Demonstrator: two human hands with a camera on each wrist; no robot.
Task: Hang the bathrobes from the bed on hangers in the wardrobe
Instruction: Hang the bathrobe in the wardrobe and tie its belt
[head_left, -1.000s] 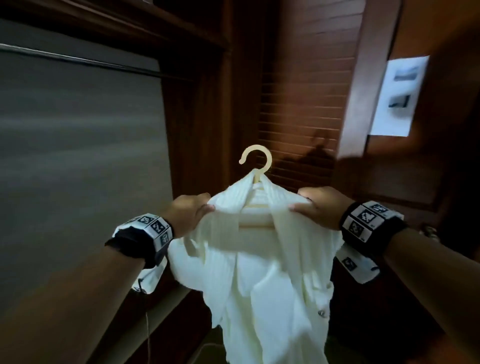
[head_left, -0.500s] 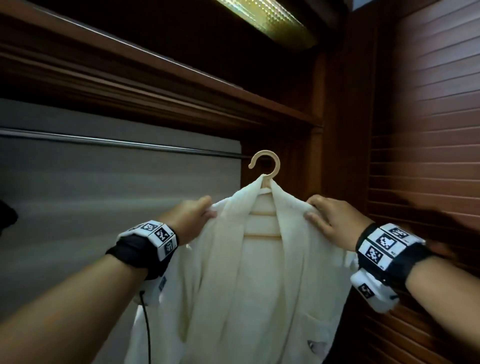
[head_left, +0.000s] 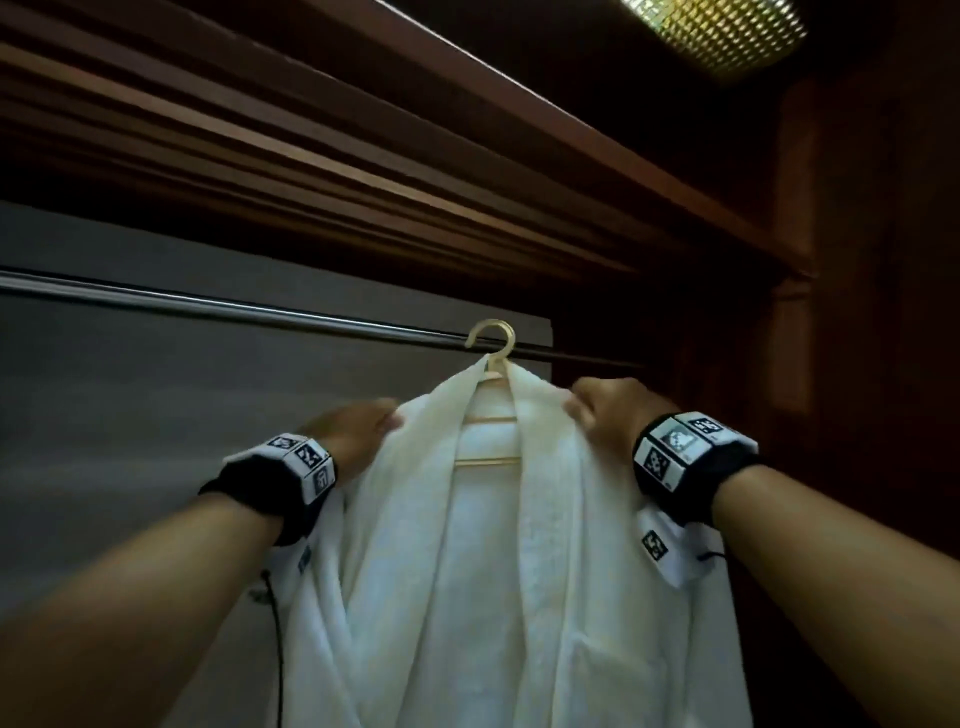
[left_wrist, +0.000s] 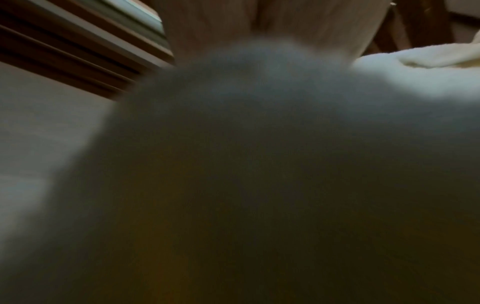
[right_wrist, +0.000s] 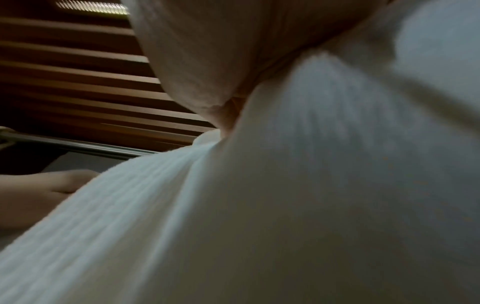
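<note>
A white bathrobe (head_left: 483, 545) hangs on a cream hanger (head_left: 491, 415) in front of me. The hanger's hook (head_left: 493, 338) is up at the wardrobe's metal rail (head_left: 208, 306) and overlaps it; I cannot tell if it rests on the rail. My left hand (head_left: 374, 421), motion-blurred, holds the robe's left shoulder. My right hand (head_left: 587, 405) grips the right shoulder. In the left wrist view, blurred robe cloth (left_wrist: 259, 164) fills the frame. The right wrist view shows ribbed robe fabric (right_wrist: 285, 205) under my palm, with the rail (right_wrist: 78, 146) behind it.
A dark wooden shelf (head_left: 467, 171) runs just above the rail. The wardrobe's grey back wall (head_left: 156, 441) lies behind it, and the rail left of the hook is bare. A ceiling light (head_left: 711, 31) glows top right. A dark wooden side panel (head_left: 857, 312) stands close on the right.
Both hands have raised the robe and hanger up and toward the rail. The hook, below the rail before, now overlaps it. My view has tilted upward.
</note>
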